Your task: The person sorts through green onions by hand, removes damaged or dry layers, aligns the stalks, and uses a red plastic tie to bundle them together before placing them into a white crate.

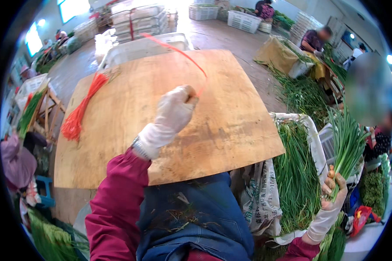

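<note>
Above the wooden board [213, 104], my left hand [177, 106] in a white glove is closed around one end of a thin red plastic strip [178, 48]. The strip arcs up and away toward the far edge. Out to my right, my right hand [335, 191], its fingertips bare of the glove, grips a bunch of chives [347, 141] near its base. The long green leaves point upward and away. On the board's left side lies a bundle of red plastic strips [83, 108], apart from my hands.
Beside my right knee stands a white sack-lined container [309, 135] full of long green leaves [294, 169]. Beyond the board are a white crate [148, 52] and stacked crates [137, 19]. Several people sit working around the room. A blue stool [45, 191] stands left.
</note>
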`<state>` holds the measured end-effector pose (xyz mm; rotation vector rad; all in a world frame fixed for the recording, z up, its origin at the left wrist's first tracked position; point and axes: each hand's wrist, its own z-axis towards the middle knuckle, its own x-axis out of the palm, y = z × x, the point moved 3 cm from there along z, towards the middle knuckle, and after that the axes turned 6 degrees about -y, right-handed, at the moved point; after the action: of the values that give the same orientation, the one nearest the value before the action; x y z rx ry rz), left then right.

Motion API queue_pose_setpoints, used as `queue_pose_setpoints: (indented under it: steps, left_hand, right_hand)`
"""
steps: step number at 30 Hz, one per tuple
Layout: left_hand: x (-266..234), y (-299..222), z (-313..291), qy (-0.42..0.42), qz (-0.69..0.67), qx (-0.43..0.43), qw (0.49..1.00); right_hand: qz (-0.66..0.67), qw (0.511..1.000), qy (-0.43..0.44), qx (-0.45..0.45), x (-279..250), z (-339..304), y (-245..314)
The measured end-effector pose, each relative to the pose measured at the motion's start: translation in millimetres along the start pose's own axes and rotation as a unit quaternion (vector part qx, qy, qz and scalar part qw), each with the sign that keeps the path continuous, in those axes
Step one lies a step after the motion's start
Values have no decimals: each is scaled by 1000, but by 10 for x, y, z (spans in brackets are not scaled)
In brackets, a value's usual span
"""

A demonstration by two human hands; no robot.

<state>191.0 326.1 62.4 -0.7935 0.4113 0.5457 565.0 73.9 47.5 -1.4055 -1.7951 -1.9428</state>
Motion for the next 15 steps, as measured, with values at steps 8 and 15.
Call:
queue_pose_setpoints:
  steps: [8,15]
  left_hand:
    - [1324,319,8,225,293,265,891]
    - [1167,449,112,271,341,187,881]
  right_hand:
    - [12,999,-16,-29,-182,-333,20]
    - [28,999,-9,-13,68,-184,-135]
